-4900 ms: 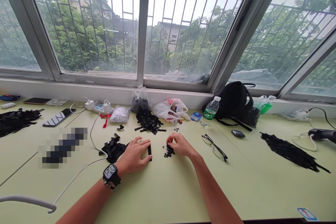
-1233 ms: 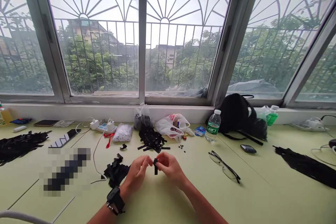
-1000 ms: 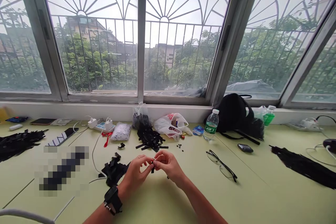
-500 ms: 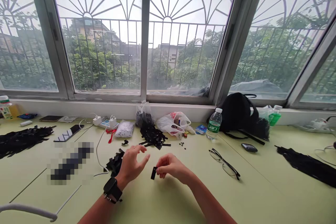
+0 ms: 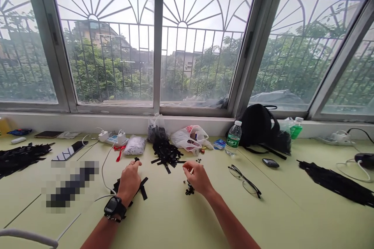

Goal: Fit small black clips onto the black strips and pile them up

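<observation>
Strips of black material (image 5: 143,186) under left hand (image 5: 129,182), black buttons (image 5: 189,190) below right hand (image 5: 198,179), hands well apart.

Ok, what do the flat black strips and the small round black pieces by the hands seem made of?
The flat black strips look like matte synthetic leather or rubber: dull, softly bent. The small round black pieces could be metal or hard plastic; too small to tell.

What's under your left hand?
I see black strips sticking out from under the left hand, on the pale green table. The hand covers the spot right beneath its palm, so I can't see what's there.
</observation>
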`<move>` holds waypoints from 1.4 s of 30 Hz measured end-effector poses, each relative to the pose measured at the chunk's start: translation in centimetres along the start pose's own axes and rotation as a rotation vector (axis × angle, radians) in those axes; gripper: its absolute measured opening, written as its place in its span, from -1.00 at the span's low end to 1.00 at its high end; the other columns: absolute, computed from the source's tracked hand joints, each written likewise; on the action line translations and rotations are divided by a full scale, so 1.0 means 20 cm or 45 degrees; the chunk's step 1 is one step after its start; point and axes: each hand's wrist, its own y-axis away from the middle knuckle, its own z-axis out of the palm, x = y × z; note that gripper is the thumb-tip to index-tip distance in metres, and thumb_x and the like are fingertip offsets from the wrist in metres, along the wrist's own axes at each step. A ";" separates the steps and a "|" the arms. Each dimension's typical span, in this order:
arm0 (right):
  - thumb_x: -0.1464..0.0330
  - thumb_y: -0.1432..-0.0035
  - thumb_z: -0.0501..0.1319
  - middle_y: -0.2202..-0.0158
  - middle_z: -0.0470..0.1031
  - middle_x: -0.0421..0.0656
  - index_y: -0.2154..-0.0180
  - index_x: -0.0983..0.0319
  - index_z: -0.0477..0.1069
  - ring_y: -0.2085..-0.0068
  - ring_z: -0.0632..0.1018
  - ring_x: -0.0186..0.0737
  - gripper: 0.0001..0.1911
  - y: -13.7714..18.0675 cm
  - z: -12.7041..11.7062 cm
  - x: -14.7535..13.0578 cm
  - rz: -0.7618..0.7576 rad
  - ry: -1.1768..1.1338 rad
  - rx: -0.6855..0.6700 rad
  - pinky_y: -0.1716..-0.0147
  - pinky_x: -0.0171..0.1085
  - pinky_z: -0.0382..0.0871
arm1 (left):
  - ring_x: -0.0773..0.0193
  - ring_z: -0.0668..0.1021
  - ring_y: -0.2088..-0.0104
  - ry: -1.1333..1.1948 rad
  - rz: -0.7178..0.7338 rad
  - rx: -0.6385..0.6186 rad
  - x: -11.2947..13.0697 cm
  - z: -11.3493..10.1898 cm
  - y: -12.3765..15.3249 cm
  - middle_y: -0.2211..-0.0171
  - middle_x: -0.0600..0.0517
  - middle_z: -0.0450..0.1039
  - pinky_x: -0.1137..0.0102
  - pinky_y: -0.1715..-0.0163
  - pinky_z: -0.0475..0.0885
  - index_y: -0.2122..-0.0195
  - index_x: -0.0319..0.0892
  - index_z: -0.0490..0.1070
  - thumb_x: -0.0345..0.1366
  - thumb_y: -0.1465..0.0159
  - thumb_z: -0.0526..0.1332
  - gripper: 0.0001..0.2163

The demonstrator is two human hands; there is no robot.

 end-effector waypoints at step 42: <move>0.07 -0.29 0.22 0.42 0.56 -0.14 0.37 0.24 0.54 0.39 0.50 -0.22 -0.62 0.03 0.14 -0.17 0.014 -0.495 -0.004 0.36 -0.29 0.39 | 0.27 0.49 0.43 1.229 0.233 -0.356 0.37 0.00 0.13 0.41 0.01 0.53 0.45 0.42 0.38 0.31 -0.20 0.58 -0.05 -0.33 0.26 -0.70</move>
